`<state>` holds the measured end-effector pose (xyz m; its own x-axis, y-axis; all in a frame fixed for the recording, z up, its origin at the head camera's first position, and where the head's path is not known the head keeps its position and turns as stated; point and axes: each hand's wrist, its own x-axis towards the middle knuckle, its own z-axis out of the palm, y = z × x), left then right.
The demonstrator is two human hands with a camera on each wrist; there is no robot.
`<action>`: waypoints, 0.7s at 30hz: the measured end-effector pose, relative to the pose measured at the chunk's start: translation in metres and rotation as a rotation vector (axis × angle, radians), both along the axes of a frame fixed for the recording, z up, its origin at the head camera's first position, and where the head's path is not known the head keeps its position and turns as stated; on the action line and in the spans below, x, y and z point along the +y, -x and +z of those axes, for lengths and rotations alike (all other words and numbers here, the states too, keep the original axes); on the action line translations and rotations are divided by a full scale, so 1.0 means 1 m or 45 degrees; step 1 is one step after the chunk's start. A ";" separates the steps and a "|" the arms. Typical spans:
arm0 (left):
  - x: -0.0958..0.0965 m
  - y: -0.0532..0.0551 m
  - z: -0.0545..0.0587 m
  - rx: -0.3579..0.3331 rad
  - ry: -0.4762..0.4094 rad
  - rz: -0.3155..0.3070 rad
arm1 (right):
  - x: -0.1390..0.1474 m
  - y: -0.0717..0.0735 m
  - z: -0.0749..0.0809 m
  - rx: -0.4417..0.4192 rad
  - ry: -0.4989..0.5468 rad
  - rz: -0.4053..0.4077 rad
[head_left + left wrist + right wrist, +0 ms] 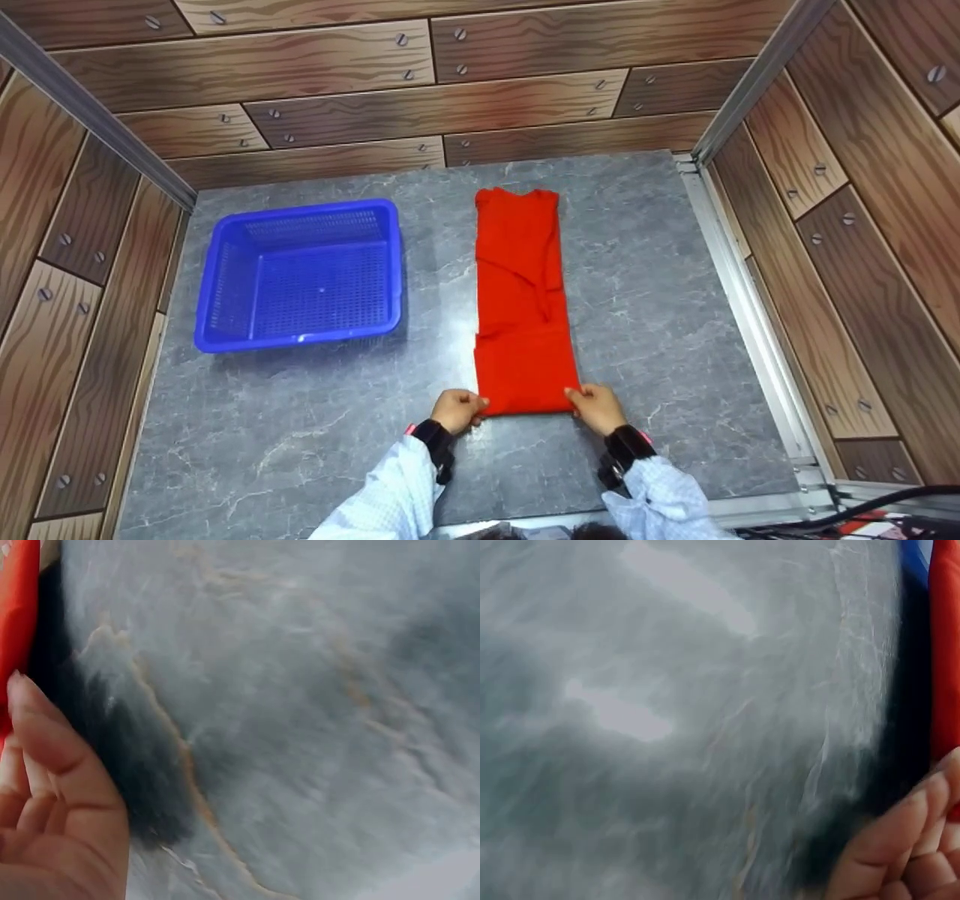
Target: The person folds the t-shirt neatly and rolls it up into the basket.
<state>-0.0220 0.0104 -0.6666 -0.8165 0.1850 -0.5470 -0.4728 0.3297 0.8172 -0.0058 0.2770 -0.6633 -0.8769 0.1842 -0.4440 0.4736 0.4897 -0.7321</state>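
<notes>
I have the red shirt [521,300] folded into a long narrow strip on the table [660,300]. My left hand [456,409] and right hand [598,406] pinch its near corners. By my judgement, folding it shorter and placing it in the empty blue basket [225,300] on the left remain.

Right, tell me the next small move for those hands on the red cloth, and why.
Probably lift the near edge and fold it away toward the far end. The left hand and right hand each pinch a near corner of the long, narrow folded red cloth, which lies flat on the grey marble table.

basket [300,276] left of cloth [521,300], table [660,300]
</notes>
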 end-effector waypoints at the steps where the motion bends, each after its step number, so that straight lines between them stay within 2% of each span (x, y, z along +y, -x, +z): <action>1: -0.001 -0.002 0.000 -0.025 -0.019 -0.023 | 0.002 -0.003 0.002 -0.007 0.014 0.016; 5: -0.008 -0.010 0.000 -0.097 -0.099 -0.101 | 0.012 -0.015 0.009 -0.047 0.130 0.082; 9: -0.013 -0.016 0.004 -0.100 -0.214 -0.119 | 0.021 -0.021 0.013 -0.142 0.330 0.105; 13: -0.015 -0.015 0.021 -0.054 -0.324 -0.070 | 0.026 -0.019 0.018 -0.205 0.484 0.061; 16: -0.015 -0.013 0.033 -0.001 -0.364 -0.035 | 0.028 -0.017 0.021 -0.180 0.532 0.053; 18: -0.016 -0.013 0.036 0.013 -0.390 -0.007 | 0.029 -0.017 0.022 -0.135 0.549 0.072; 21: -0.015 -0.008 0.030 -0.013 -0.491 0.079 | 0.029 -0.014 0.024 -0.059 0.589 0.125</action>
